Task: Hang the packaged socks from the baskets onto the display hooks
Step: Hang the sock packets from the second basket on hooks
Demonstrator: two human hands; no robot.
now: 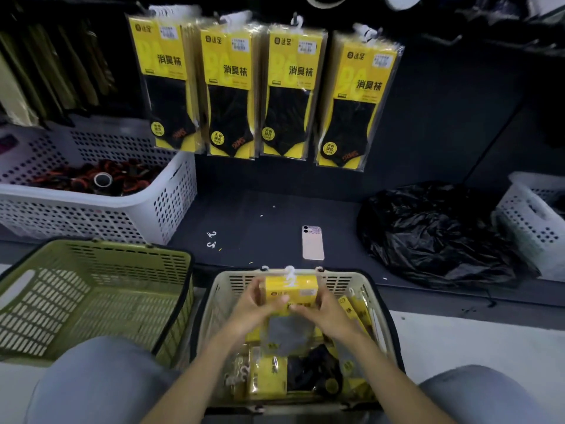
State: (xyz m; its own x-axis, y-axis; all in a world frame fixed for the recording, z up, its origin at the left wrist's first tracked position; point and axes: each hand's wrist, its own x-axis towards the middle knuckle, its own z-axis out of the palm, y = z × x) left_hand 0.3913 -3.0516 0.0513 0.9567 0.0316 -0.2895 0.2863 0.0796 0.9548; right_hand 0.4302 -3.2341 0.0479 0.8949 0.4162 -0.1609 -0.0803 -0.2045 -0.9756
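Head view: both hands (260,304) grip sock pack (290,290).

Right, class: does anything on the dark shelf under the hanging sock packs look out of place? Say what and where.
Yes. Two loose white hooks lie on the shelf, attached to no pack, left of a phone lying back up. A crumpled black bag sits to the right.

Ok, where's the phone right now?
In the head view, the phone lies face down on the dark ledge, slightly right of centre, just beyond the beige basket and left of the black plastic bag.
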